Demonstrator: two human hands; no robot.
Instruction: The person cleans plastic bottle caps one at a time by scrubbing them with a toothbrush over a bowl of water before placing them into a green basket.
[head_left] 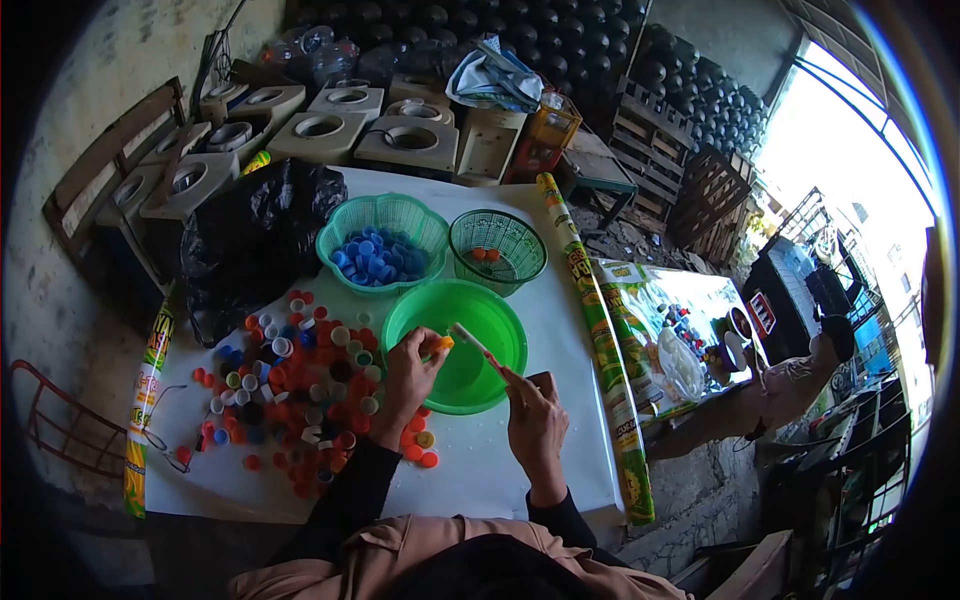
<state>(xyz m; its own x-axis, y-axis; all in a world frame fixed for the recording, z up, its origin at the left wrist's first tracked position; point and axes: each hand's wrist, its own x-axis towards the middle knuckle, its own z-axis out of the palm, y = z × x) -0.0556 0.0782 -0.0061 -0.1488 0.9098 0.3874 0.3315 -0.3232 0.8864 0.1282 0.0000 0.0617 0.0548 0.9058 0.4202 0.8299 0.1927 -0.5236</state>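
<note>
Seen from the head camera, the left hand (408,372) pinches a small orange bottle cap (442,343) between its fingers, holding it over the near rim of the bright green bowl (500,330). The right hand (536,420) grips a thin tool (478,345) with a pale tip and reddish handle, its point aimed at the cap, fingers closed around the handle. The sorting looks only partly done: a teal basket (345,225) holds a layer of blue caps, the darker green basket (520,262) holds just a few orange ones, and a large mixed pile of caps (295,390), mostly red with white and blue, lies on the white table (480,465) beside the left arm. The held cap is small, round and plain orange; its inside cannot be made out.
</note>
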